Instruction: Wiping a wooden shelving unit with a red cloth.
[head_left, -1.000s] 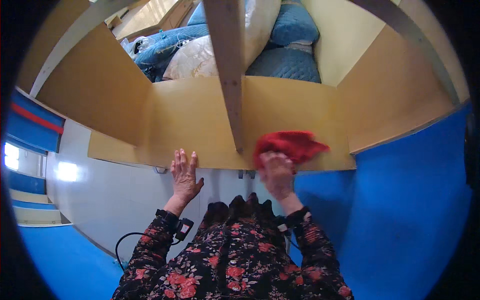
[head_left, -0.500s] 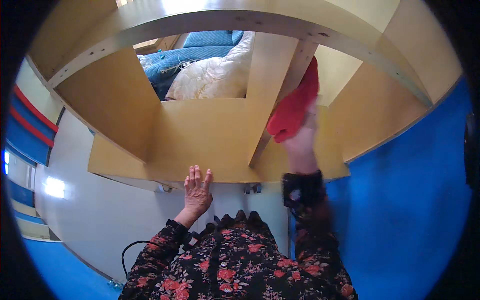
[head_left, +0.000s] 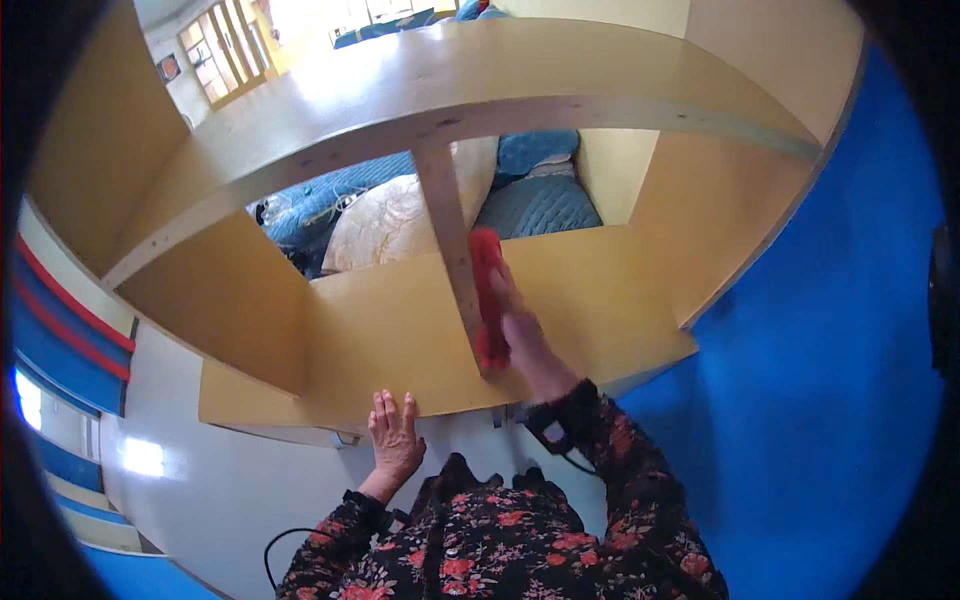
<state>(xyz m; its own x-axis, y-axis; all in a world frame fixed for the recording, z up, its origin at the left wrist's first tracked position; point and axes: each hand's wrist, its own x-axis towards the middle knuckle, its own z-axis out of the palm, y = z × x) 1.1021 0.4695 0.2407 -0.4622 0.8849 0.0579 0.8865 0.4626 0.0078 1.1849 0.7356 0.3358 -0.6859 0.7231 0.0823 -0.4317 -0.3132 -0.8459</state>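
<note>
Wiping seems only partly done: the right hand (head_left: pixel 520 328) grasps a red cloth (head_left: pixel 488 310) against the brown wooden upright (head_left: pixel 440 200), the left hand's (head_left: pixel 397 442) grip released.

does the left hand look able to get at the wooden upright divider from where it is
Probably yes: the left hand rests on the front edge of the lower shelf, left of the wooden upright divider, and nothing shows in between. The right hand holds a red cloth at its right side.
</note>
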